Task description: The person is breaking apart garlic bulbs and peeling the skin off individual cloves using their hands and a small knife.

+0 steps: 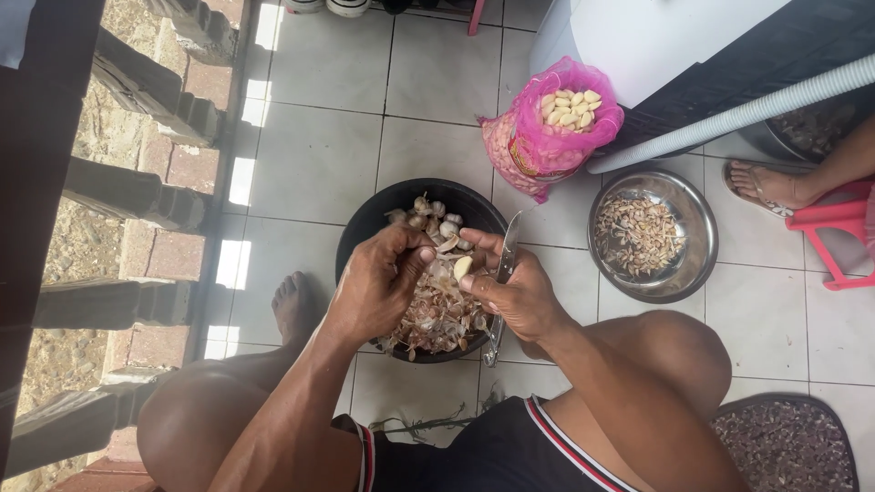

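Note:
My left hand (378, 282) hovers over a black bowl (365, 223) full of garlic skins and whole bulbs, its fingers pinched on a strip of papery skin. My right hand (510, 290) holds a knife (507, 251) with the blade pointing up and pinches a peeled garlic clove (463, 267) between thumb and fingers. Both hands meet above the bowl's right half.
A pink mesh bag (547, 128) holding peeled cloves stands behind the bowl. A steel bowl (697, 237) of garlic pieces sits to the right. Another person's sandalled foot (770, 187) and a pink stool (838, 223) are at far right. A railing runs along the left.

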